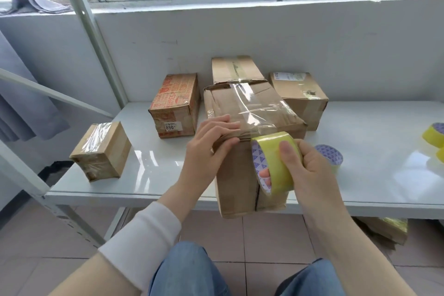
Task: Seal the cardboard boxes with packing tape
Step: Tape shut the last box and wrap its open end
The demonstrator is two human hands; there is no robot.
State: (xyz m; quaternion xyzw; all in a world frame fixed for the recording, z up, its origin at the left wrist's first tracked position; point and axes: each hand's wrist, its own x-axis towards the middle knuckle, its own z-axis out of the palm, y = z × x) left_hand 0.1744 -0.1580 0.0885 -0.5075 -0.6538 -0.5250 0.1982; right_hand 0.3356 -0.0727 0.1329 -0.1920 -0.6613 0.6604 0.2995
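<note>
While the left hand [211, 144] presses flat on the cardboard box [249, 127] at the table [149, 175] edge, right hand [310, 170] fingers grip the yellow tape roll [276, 161]; box bottom overhangs, far side hidden.

The orange box [176, 106], left of the middle of the frame, has a small white sticker [172, 126] on its near side, and the big dark number on it reads "890". That box is also covered in orange printed words and shapes, but they are too blurry to read. The brown box [298, 96] at the back right has a white label [289, 76] on top with tiny print that cannot be read.
</note>
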